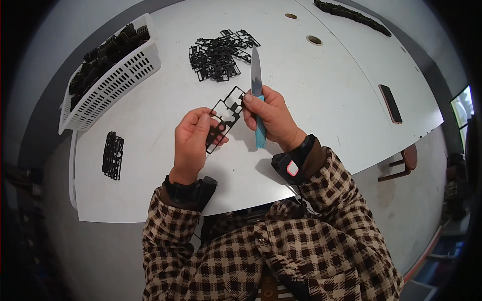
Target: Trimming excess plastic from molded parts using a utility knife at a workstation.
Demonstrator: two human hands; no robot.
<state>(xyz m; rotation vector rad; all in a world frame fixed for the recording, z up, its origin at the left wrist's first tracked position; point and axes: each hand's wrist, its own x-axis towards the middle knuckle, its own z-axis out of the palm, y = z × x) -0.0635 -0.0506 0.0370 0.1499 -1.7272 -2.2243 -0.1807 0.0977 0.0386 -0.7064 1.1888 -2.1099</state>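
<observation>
Two hands at frame centre: left hand [192,143] grips one black plastic frame [225,118]; right hand [271,116] clasps one blue-handled knife [257,95]; one white basket [118,80] upper left.

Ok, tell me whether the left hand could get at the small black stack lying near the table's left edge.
Probably yes. The left hand holds a black plastic frame, so it is occupied, but bare white table lies between it and the small black stack, with nothing in the way. The frame would need setting down first.
</observation>
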